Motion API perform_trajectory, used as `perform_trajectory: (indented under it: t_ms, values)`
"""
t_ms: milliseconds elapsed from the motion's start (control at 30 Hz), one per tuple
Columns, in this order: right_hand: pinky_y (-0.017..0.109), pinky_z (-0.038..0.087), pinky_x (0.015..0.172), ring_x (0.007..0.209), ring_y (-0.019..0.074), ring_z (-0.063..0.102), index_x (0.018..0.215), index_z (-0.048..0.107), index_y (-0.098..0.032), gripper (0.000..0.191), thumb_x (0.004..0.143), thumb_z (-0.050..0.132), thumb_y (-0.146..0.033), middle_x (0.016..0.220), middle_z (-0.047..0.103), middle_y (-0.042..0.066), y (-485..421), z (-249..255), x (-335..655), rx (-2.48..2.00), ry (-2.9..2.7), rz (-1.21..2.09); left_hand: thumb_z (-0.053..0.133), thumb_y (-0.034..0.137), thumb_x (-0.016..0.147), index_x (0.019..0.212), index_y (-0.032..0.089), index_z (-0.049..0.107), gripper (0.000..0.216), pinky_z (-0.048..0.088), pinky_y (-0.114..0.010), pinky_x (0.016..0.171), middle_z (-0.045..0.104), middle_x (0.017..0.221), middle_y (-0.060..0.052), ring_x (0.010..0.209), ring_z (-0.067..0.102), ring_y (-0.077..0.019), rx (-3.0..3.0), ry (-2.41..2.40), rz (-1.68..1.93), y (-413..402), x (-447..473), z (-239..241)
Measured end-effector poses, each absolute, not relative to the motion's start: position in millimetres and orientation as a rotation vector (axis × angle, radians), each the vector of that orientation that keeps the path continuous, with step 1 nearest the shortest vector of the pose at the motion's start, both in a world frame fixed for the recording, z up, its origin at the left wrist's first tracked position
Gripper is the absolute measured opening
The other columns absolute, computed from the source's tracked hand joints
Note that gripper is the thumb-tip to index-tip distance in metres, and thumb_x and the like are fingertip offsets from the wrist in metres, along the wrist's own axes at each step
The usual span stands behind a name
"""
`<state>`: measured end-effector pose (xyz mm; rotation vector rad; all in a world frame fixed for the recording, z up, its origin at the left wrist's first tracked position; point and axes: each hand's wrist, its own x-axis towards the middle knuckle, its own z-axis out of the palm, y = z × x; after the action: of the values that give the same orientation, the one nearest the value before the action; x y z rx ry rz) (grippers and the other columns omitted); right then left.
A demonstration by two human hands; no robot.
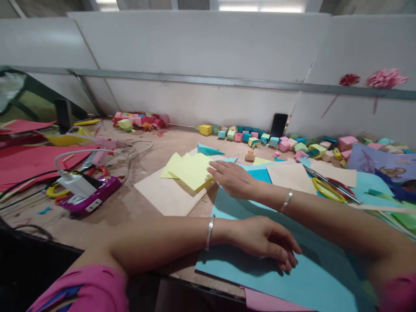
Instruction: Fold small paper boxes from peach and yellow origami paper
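My right hand [232, 178] reaches across to the left with its fingers stretched out flat. Its fingertips are at the right edge of some yellow paper squares [192, 170], creased and loosely fanned over a cream sheet [169, 195]. Closer to me, my left hand [264, 242] hovers over a large light blue sheet [234, 266] and casts a shadow on it. Its fingers are loosely bent and apart, with nothing visible in them. A folded teal paper piece [209, 150] lies behind the yellow squares.
Scissors with yellow handles [329, 190] lie on paper at the right. At left are a purple power strip [94, 201] with cables and red sheets [35, 164]. Small folded paper boxes [238, 136] line the wall, where a black phone [278, 125] leans.
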<state>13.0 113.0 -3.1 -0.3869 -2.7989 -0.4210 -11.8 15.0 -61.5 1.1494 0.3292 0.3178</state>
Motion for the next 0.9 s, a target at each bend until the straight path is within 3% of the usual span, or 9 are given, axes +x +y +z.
perform_trajectory:
  t_ms: [100,167,267,367,467,600,800,900]
  values:
    - [0.039,0.044,0.089,0.108,0.0251,0.059,0.104,0.065,-0.008,0.026,0.094,0.041,-0.008,0.117,0.065,0.019,123,-9,-20,-0.403,-2.862,-0.455,0.067,0.022,0.082,0.104,0.015,0.063,0.023,0.052,-0.031,0.073,0.064,0.088,-0.003,0.073,0.065,-0.0139,1.174,0.324,0.325,15,-10,-64]
    - [0.039,0.044,0.085,0.098,0.0248,0.062,0.093,0.067,-0.008,0.027,0.094,0.04,-0.007,0.102,0.069,0.018,130,-9,-25,-0.417,-2.875,-0.47,0.068,0.023,0.082,0.103,0.016,0.063,0.023,0.052,-0.03,0.073,0.064,0.087,-0.003,0.072,0.065,-0.0136,1.185,0.306,0.332,16,-10,-66]
    - [0.039,0.042,0.09,0.108,0.0247,0.059,0.106,0.065,-0.009,0.028,0.096,0.039,-0.011,0.115,0.066,0.017,136,-7,-21,-0.363,-2.876,-0.484,0.071,0.025,0.08,0.101,0.016,0.063,0.024,0.053,-0.03,0.072,0.065,0.086,-0.003,0.07,0.066,-0.0137,1.17,0.287,0.333,17,-9,-66]
    - [0.039,0.039,0.098,0.126,0.0252,0.048,0.132,0.051,-0.01,0.037,0.097,0.038,-0.014,0.139,0.052,0.017,135,-8,-27,-0.286,-2.864,-0.46,0.074,0.028,0.077,0.1,0.015,0.064,0.029,0.054,-0.031,0.07,0.065,0.085,-0.003,0.069,0.066,-0.0143,1.154,0.278,0.322,19,-9,-65]
    - [0.038,0.04,0.096,0.127,0.0254,0.048,0.138,0.044,-0.01,0.042,0.097,0.036,-0.013,0.141,0.051,0.018,130,-12,-49,-0.397,-2.859,-0.332,0.075,0.028,0.077,0.099,0.015,0.063,0.028,0.054,-0.03,0.07,0.065,0.084,-0.002,0.069,0.066,-0.0137,1.151,0.281,0.319,19,-9,-64]
    - [0.032,0.043,0.075,0.093,0.0244,0.064,0.101,0.066,-0.011,0.025,0.094,0.043,-0.013,0.1,0.071,0.016,125,-13,-69,-0.547,-2.861,-0.229,0.07,0.021,0.08,0.097,0.016,0.064,0.019,0.054,-0.03,0.07,0.065,0.085,-0.002,0.069,0.066,-0.0136,1.15,0.291,0.316,18,-8,-68]
    - [0.028,0.029,0.06,0.077,0.0204,0.059,0.077,0.066,-0.014,0.029,0.092,0.054,-0.036,0.08,0.069,0.01,131,0,-47,-0.75,-2.73,0.013,0.068,0.02,0.082,0.101,0.015,0.066,0.02,0.054,-0.031,0.07,0.065,0.086,-0.003,0.07,0.066,-0.0146,1.136,0.3,0.312,19,-5,-74]
    - [0.027,0.023,0.057,0.065,0.0142,0.05,0.06,0.058,-0.015,0.041,0.087,0.059,-0.046,0.064,0.058,0.002,137,2,-38,-0.813,-2.671,0.221,0.067,0.019,0.082,0.102,0.015,0.066,0.02,0.054,-0.03,0.072,0.065,0.086,-0.003,0.071,0.066,-0.0138,1.144,0.296,0.312,20,-6,-72]
